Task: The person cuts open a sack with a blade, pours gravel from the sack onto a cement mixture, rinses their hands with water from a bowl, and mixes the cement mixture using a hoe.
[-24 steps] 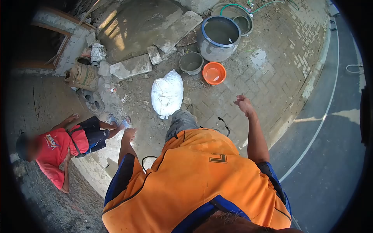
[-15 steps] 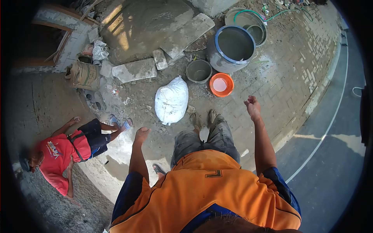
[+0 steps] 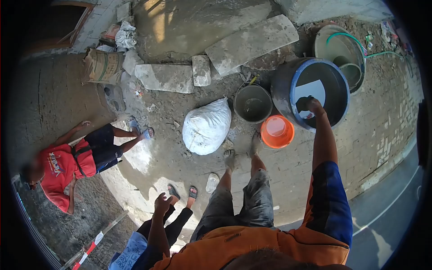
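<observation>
Right hand (image 3: 316, 107) at the mouth of the blue-rimmed drum (image 3: 282, 87), arm stretched across the near rim. Can't tell its grip: only a dark shape at the fingertips (scoop, shadow or reflection, too dark to call). Left hand (image 3: 163, 202) out in mid-air, fingers loosely spread, nothing visible in it.

Drum ahead and right of the bare feet (image 3: 230, 158), dark liquid (image 3: 332, 101) inside. Orange bucket (image 3: 288, 139) just beside it on the near side, grey bucket (image 3: 253, 119) next to that, white sack (image 3: 207, 128) further left.

For a clean reach, judging from this: plant both feet, bend at the hips, clear the rim with the forearm. Go slow near the liquid, less splash. Mind the orange bucket close to the toes. Use the left hand for balance, but watch for the person in blue (image 3: 131, 252) near that arm.
</observation>
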The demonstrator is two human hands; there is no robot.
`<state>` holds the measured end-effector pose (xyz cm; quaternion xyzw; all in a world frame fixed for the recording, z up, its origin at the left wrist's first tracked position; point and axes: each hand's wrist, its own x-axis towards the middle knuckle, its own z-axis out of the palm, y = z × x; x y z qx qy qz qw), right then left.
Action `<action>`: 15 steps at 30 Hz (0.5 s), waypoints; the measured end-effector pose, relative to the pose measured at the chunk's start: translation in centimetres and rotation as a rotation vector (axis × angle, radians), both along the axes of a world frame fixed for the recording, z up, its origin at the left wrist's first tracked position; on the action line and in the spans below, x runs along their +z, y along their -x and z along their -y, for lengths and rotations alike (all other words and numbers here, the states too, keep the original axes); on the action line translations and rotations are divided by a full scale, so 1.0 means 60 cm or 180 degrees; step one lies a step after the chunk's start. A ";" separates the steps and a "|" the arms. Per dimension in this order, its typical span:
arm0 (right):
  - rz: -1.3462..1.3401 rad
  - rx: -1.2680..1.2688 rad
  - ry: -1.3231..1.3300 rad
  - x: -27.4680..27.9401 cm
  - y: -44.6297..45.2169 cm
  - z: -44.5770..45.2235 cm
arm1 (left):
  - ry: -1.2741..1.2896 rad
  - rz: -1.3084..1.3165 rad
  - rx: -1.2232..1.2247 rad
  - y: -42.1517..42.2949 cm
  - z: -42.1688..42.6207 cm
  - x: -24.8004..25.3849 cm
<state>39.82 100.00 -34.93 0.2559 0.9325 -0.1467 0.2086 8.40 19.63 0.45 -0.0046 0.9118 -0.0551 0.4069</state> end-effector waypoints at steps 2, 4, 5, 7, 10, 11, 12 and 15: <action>0.0611 -0.0126 0.1308 -0.009 0.033 -0.009 | -0.0351 -0.0024 0.0097 -0.019 -0.068 -0.049; 0.0511 0.0343 0.0514 -0.013 -0.001 -0.002 | -0.0876 -0.0003 0.0217 -0.049 -0.157 -0.123; 0.0530 -0.0215 0.1049 -0.003 0.001 -0.006 | -0.1126 0.0053 0.0272 -0.056 -0.246 -0.144; 0.0248 -0.2529 0.2936 0.029 0.002 -0.005 | -0.1839 0.0033 0.0203 -0.062 -0.400 -0.208; -0.1071 -0.4623 0.5453 0.188 0.047 0.029 | -0.3359 0.0572 0.1768 -0.100 -0.656 -0.277; -0.1678 -0.4429 0.5558 0.257 0.065 0.052 | -0.3349 0.0955 0.2054 -0.101 -0.748 -0.261; -0.1973 -0.4091 0.5543 0.325 0.091 0.078 | -0.3375 0.1294 0.2110 -0.101 -0.826 -0.259; -0.2395 -0.3740 0.5407 0.492 0.196 0.181 | -0.3536 0.2140 0.2875 -0.113 -1.000 -0.212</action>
